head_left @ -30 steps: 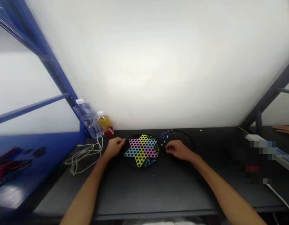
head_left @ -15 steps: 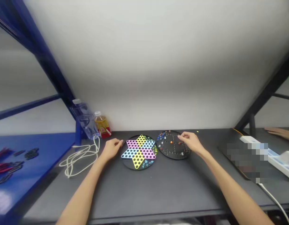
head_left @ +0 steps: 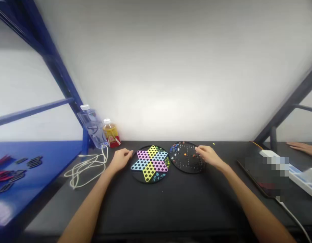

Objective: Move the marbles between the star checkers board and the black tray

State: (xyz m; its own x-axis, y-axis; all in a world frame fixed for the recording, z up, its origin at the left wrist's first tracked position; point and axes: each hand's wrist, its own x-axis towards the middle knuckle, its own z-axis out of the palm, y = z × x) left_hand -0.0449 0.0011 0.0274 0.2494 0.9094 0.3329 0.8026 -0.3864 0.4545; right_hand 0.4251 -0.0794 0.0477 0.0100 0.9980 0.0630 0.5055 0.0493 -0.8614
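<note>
My left hand (head_left: 122, 159) rests on the table with curled fingers, its fingertips at the left rim of a Chinese checkers board (head_left: 149, 164). That round black board bears a star in yellow, pink and blue with rows of holes; small green and blue pieces lie along its right rim. My right hand (head_left: 208, 156) is over the right edge of a second round black board (head_left: 181, 164), fingertips pinched together. Whatever is between them is too small to make out. Blue, white and reddish pieces line this board's left rim, and an orange piece (head_left: 185, 154) sits near its middle.
A white cord (head_left: 88, 168) lies coiled left of my arm. Behind stand a clear bottle (head_left: 93, 128) and a yellow-red bottle (head_left: 111, 135). To the right are a dark flat device (head_left: 259, 182), a white power strip (head_left: 292, 170) and another person's hand (head_left: 301, 147).
My right hand has shifted slightly right and down, towards the right board's rim. A white piece near that board's lower right no longer shows clearly. My left hand stays put.
</note>
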